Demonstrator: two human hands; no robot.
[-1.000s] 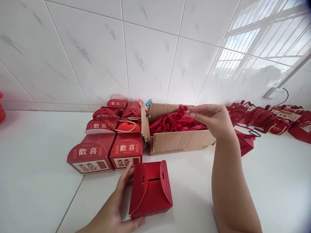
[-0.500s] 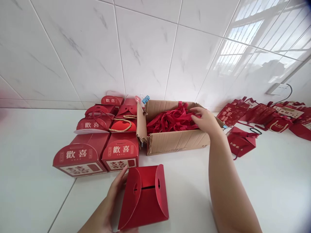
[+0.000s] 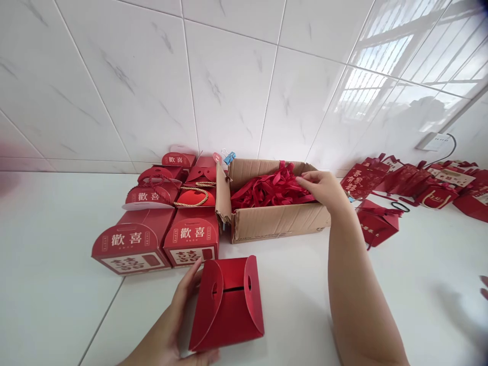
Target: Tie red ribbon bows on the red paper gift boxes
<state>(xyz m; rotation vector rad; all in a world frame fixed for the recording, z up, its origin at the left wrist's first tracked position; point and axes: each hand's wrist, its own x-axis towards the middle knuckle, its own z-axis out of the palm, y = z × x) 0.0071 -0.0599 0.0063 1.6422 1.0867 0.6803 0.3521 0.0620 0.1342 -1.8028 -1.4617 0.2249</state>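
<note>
My left hand point(image 3: 182, 310) is wrapped around the left side of a red gift box point(image 3: 231, 310), fingers near its far corner and thumb at its near edge. The box stands low over or on the white counter, its top flaps with oval holes folded over and a dark slit between them. My right hand point(image 3: 320, 185) reaches into an open cardboard box point(image 3: 278, 223) that holds a tangled heap of red ribbons point(image 3: 267, 190). Thumb and fingers are pinched together at the right side of the heap, on ribbon as far as it shows.
Several red boxes point(image 3: 133, 241) with white characters stand in rows at the left. A blue binder clip point(image 3: 229, 156) sits at the cardboard box's corner. At right are a small red box point(image 3: 377, 223), scissors point(image 3: 400, 206) and red bags point(image 3: 438, 195). Another person's fingertips point(image 3: 484, 287) show at the right edge.
My right hand's fingers have drawn closer together over the ribbons. The red box in my left hand has barely shifted. Another person's fingertips have appeared at the right edge. The view has turned slightly.
</note>
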